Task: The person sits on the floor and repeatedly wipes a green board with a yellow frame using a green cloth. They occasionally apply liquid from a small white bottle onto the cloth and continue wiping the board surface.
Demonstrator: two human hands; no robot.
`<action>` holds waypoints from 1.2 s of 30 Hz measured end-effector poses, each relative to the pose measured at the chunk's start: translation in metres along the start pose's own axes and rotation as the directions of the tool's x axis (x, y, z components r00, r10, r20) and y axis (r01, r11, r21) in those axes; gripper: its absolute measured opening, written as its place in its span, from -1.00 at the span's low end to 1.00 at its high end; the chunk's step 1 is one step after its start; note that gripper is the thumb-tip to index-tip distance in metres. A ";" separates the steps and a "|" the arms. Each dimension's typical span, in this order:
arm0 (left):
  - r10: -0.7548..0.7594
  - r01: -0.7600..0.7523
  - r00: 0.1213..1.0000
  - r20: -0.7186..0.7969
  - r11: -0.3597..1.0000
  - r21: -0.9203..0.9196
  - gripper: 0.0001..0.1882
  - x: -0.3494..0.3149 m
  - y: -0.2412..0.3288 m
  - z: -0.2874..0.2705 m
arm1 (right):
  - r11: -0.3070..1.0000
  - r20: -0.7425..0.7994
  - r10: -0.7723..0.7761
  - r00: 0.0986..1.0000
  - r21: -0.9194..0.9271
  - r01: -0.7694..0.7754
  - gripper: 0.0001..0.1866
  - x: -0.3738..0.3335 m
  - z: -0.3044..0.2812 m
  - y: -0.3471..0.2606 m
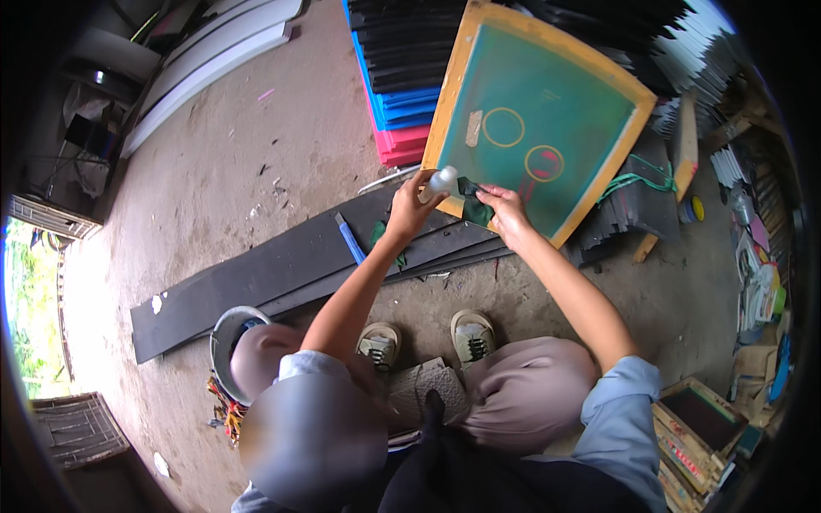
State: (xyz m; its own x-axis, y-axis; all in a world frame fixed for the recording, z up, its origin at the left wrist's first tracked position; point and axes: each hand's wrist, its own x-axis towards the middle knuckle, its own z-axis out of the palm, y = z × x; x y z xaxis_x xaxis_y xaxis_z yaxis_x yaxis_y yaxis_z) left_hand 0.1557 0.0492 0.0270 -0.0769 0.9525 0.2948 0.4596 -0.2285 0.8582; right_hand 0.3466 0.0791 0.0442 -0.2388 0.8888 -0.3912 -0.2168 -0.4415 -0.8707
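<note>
My left hand (410, 207) is closed around a small whitish bottle (443, 178). Close beside it, my right hand (506, 210) pinches a dark green cloth (477, 210), which hangs down from the fingers. Both hands are over the lower left corner of a wooden-framed printing screen (577, 111). Its green mesh carries two yellow-outlined circles, one with a pink mark inside and below it. Left of my hands, a blue cutter knife (349, 239) and another dark green cloth piece (379, 232) lie on long black sheets (248, 282).
Stacked black, blue and pink sheets (402, 111) stand beyond the screen. A grey bucket (224, 346) is by my left knee. More wooden frames (697, 427) lean at the lower right. Clutter lines the right wall, with green string (637, 181) nearby.
</note>
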 end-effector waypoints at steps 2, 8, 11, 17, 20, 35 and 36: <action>-0.102 0.088 0.991 -0.083 0.984 -0.153 -0.58 -0.010 -0.021 0.018 | 0.995 0.019 0.039 0.999 0.096 -0.040 -0.81 0.022 -0.009 0.034; -0.238 0.219 0.965 -0.105 0.961 -0.171 -0.57 -0.051 -0.101 0.048 | 0.974 0.037 0.137 0.990 0.178 -0.141 -0.75 0.077 -0.011 0.122; -0.220 0.208 0.967 -0.126 0.973 -0.100 -0.54 -0.066 -0.118 0.052 | 0.971 0.038 0.157 0.987 0.175 -0.162 -0.70 0.077 0.005 0.139; -0.230 0.181 0.958 -0.169 0.947 -0.265 -0.46 -0.058 -0.112 0.052 | 0.956 0.021 0.147 0.989 0.255 -0.147 -0.69 0.073 0.002 0.132; -0.097 0.067 0.944 -0.314 0.992 -0.105 -0.39 -0.056 -0.099 0.044 | 0.948 0.005 0.038 0.999 0.317 -0.038 -0.73 0.062 -0.020 0.096; -0.019 0.080 0.988 -0.154 0.914 0.399 0.21 0.010 -0.064 0.141 | -0.395 0.426 -0.771 0.474 -0.903 0.169 -0.25 0.087 -0.143 0.004; -0.050 0.106 0.989 -0.140 0.900 0.423 0.28 0.010 -0.068 0.144 | -0.461 0.519 -0.656 0.548 -0.850 0.253 -0.24 0.078 -0.154 0.028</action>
State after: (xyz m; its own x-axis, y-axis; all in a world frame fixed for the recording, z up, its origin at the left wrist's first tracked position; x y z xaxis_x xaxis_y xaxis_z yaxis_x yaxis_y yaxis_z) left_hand 0.2515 0.1033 -0.0891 -0.2230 0.9251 0.3073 0.7796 -0.0200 0.6260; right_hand 0.4673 0.1553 -0.0565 -0.4798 0.7126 0.5118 0.8444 0.5335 0.0488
